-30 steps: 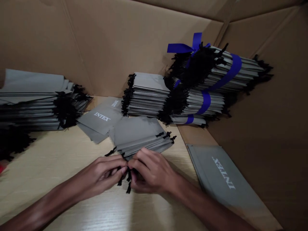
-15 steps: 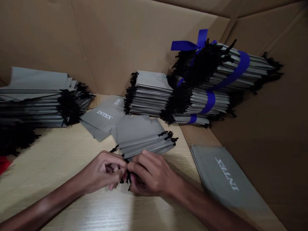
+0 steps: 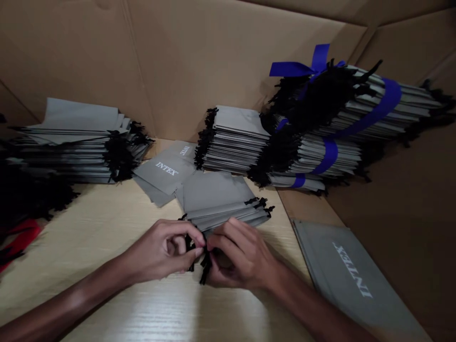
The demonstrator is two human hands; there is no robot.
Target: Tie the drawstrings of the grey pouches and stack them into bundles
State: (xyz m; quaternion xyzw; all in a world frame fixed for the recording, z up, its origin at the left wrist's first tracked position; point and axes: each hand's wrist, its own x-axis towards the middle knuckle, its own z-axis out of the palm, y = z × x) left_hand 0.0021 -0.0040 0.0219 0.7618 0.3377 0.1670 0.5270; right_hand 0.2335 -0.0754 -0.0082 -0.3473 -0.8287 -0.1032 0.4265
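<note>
Several grey drawstring pouches (image 3: 218, 190) with black cord ends lie fanned out on the table, just beyond my hands. My left hand (image 3: 162, 249) is closed in a pinch, thumb against forefinger, on a black drawstring (image 3: 204, 273) at the near end of these pouches. Right beside it, my right hand (image 3: 242, 254) has its fingers curled together on the same black cords. Cord ends hang down between the two hands. The exact knot or loop at the fingertips is too small and dark to make out.
Flat grey INTEX pieces (image 3: 166, 166) lie behind. A pouch stack (image 3: 238, 137) stands at the back, with bundles tied in blue ribbon (image 3: 324, 156) to its right. Another stack (image 3: 81, 156) and red ribbon (image 3: 24, 240) are left. An INTEX sheet (image 3: 342, 270) lies right. Cardboard walls (image 3: 199, 61) enclose the table.
The whole scene has shifted right in the view as the camera turned left. My hands still pinch the black cords, and the fingertips are slightly farther apart with more cord showing.
</note>
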